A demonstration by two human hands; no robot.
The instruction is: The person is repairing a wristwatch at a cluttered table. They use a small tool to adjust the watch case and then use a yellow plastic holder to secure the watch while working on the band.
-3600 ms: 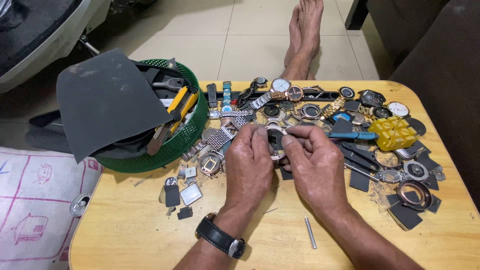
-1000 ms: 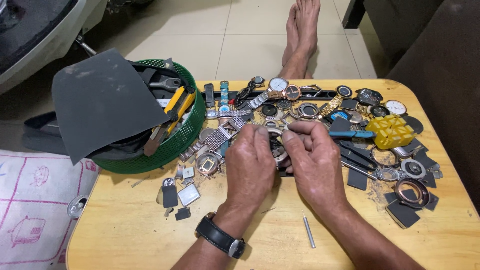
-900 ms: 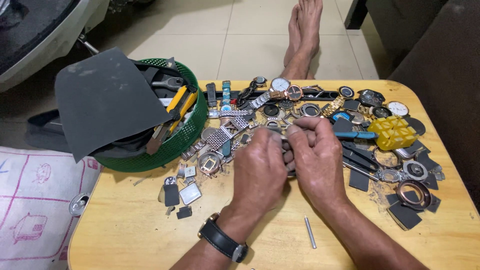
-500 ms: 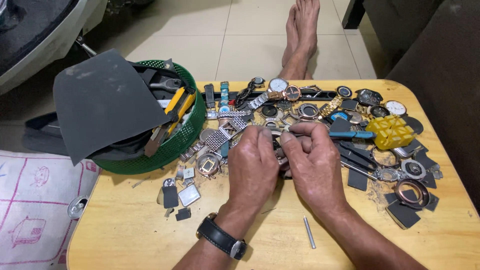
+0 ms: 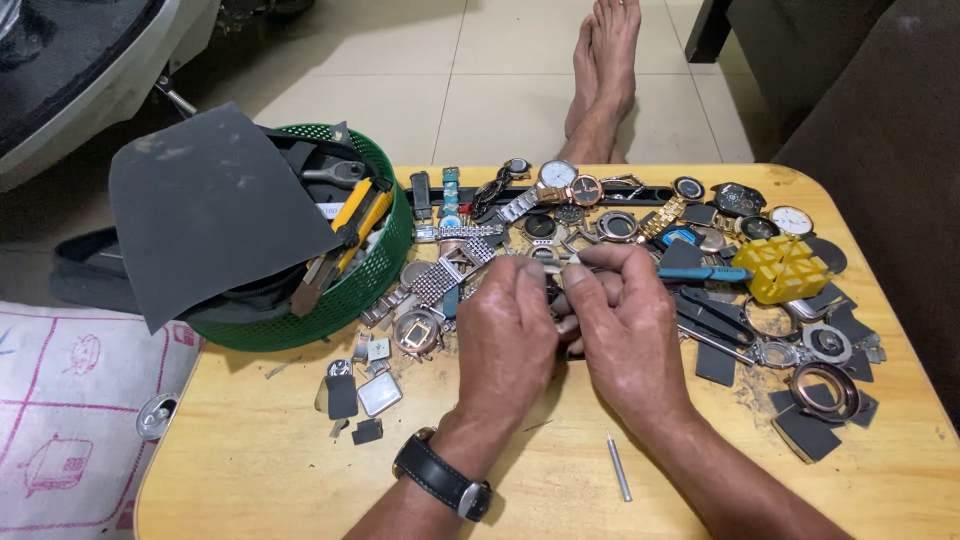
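Note:
Both hands meet over the middle of a small wooden table (image 5: 250,470). My left hand (image 5: 505,335), with a black wristwatch on the wrist, and my right hand (image 5: 625,330) pinch a small metal watch part (image 5: 560,262) between their fingertips. Most of that part is hidden by the fingers. Just beyond the hands lie several watches and watch cases (image 5: 570,190) and metal bracelet pieces (image 5: 440,280).
A green mesh basket (image 5: 370,285) at left holds tools and a dark sheet of sandpaper (image 5: 215,205). A yellow plastic block (image 5: 785,268), a blue-handled tool (image 5: 705,273), pliers and dark pads lie at right. A thin metal pin (image 5: 619,467) lies near the front. Someone's bare feet (image 5: 605,60) rest past the table.
The hands have stayed together over the same spot, with fingers shifting slightly around the small part. Nothing else on the table has moved.

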